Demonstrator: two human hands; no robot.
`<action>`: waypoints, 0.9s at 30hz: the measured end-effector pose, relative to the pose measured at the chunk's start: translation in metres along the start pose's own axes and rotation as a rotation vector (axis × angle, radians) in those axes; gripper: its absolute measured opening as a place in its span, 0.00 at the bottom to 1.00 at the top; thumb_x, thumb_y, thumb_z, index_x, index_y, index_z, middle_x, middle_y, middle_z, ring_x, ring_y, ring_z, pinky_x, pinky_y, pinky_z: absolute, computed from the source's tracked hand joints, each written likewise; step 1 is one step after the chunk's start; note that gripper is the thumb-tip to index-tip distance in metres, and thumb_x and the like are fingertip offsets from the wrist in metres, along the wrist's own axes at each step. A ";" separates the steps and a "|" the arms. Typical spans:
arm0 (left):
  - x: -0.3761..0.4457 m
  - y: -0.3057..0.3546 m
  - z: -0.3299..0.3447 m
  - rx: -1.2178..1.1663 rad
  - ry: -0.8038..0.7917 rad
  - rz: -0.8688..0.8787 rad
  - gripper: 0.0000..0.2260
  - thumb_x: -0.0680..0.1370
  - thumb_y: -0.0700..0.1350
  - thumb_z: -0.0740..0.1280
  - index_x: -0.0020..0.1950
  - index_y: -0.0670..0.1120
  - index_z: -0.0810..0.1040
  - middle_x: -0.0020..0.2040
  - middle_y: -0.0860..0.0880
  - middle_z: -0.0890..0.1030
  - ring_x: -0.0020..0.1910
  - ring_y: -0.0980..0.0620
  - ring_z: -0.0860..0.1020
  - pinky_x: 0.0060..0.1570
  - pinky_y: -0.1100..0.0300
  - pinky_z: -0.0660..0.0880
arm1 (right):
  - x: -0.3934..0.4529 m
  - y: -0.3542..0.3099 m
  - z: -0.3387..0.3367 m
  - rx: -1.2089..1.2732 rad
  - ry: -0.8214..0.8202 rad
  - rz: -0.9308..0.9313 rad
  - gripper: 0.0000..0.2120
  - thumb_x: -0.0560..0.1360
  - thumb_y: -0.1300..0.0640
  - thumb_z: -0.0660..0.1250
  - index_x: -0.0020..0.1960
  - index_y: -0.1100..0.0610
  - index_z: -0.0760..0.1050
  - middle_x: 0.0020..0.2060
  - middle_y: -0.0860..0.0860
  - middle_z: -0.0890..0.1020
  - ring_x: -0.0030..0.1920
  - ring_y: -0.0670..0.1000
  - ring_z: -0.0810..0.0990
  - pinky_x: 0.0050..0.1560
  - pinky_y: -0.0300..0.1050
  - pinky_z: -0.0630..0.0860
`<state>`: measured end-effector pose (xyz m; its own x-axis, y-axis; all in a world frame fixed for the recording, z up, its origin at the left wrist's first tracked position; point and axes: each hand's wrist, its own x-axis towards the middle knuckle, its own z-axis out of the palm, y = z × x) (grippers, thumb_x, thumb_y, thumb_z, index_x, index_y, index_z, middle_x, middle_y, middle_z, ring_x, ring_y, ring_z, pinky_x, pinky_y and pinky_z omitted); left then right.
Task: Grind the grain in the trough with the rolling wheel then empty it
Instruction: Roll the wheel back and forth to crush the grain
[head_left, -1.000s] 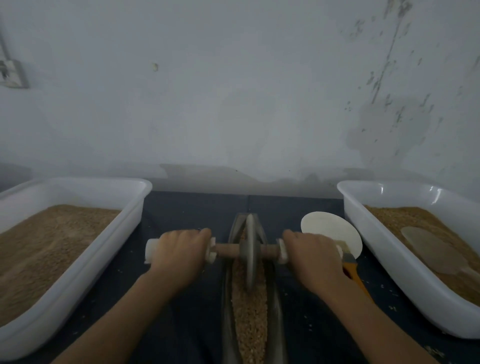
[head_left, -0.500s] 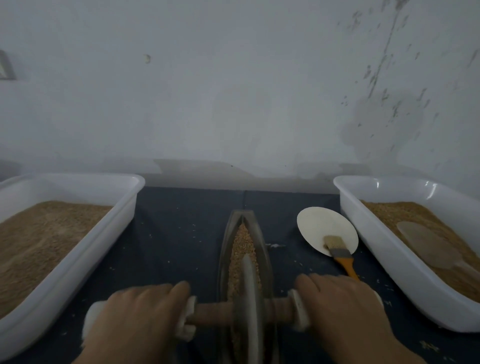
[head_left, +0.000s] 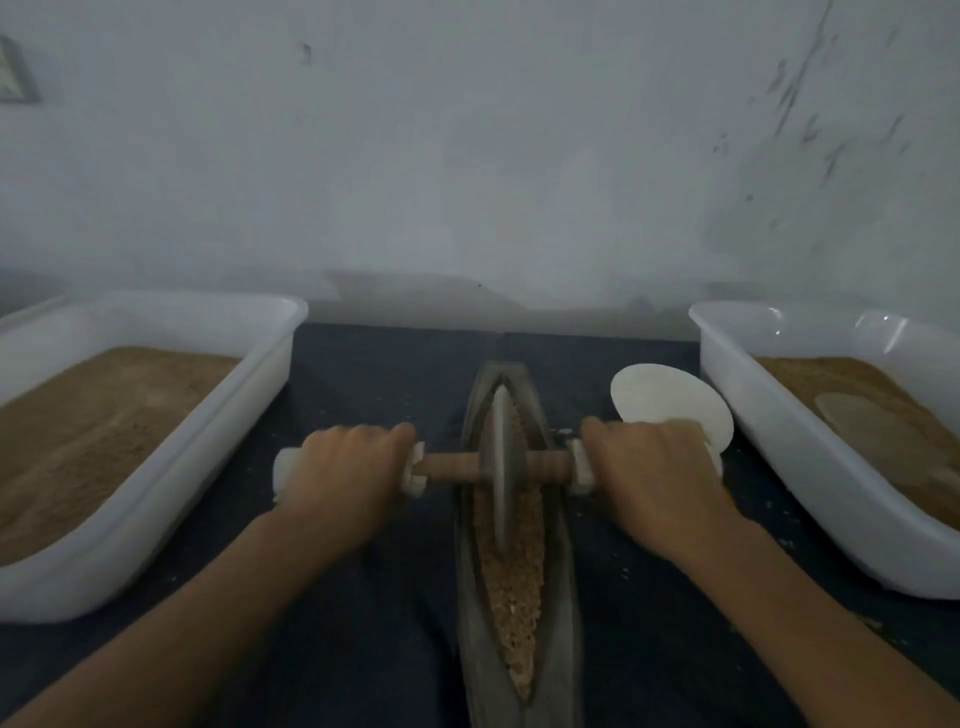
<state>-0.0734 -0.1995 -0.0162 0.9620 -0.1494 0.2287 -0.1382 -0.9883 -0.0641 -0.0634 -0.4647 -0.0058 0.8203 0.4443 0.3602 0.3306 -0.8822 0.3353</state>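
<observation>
The person stands over a long, boat-shaped metal trough (head_left: 563, 597) that lies lengthwise on a dark cloth-covered table (head_left: 384, 379); coarse brown grain (head_left: 511, 587) fills its groove from the far end to the near tip. The rolling wheel (head_left: 501, 467), a thin grey disc on edge, sits in the groove toward the far half, its wooden axle (head_left: 548, 466) crossing the trough; the left hand (head_left: 345, 473) is wrapped over the white grip on its end of the axle, and the right hand (head_left: 652, 467) is wrapped over the grip on the other, both fists closed firmly round the handles, arms stretched forward.

A white plastic tub (head_left: 171, 499) of fine tan meal stands well to the left; a second white tub (head_left: 810, 467) of brown grain stands to the right, with a pale flat scoop (head_left: 872, 431) lying on its contents; a round white dish (head_left: 670, 400) sits between the trough and the right tub, partly behind the right hand.

I judge the grinding itself to be the step in hand; the grain looks whole and lumpy, so the emptying seems some way off. The next move calls for even downward pressure on both grips and a straight pull along the groove, keeping the disc upright; a tilt would likely ride it up the wall and spill grain onto the cloth.
</observation>
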 end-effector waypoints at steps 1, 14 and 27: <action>-0.019 0.001 -0.005 -0.003 -0.020 0.015 0.13 0.73 0.57 0.67 0.41 0.56 0.63 0.37 0.57 0.72 0.35 0.57 0.73 0.37 0.59 0.69 | -0.016 -0.003 -0.009 0.029 0.016 -0.015 0.23 0.53 0.53 0.80 0.38 0.50 0.68 0.29 0.48 0.77 0.26 0.50 0.74 0.27 0.42 0.58; 0.003 0.007 0.000 0.168 0.147 0.031 0.15 0.72 0.55 0.68 0.42 0.56 0.61 0.39 0.56 0.73 0.36 0.54 0.73 0.35 0.57 0.63 | 0.004 0.007 0.032 0.081 0.004 0.090 0.21 0.65 0.51 0.73 0.40 0.48 0.59 0.33 0.47 0.78 0.31 0.50 0.77 0.28 0.43 0.65; -0.053 0.018 -0.030 0.085 0.207 0.241 0.22 0.57 0.57 0.78 0.37 0.56 0.66 0.29 0.55 0.70 0.25 0.54 0.70 0.29 0.60 0.59 | -0.059 -0.009 -0.022 0.171 0.019 -0.030 0.29 0.46 0.53 0.81 0.34 0.47 0.62 0.23 0.44 0.65 0.20 0.46 0.63 0.24 0.37 0.49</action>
<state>-0.1339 -0.2099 0.0002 0.8343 -0.3903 0.3894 -0.3274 -0.9190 -0.2197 -0.1250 -0.4797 -0.0105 0.8005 0.4720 0.3695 0.4303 -0.8816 0.1939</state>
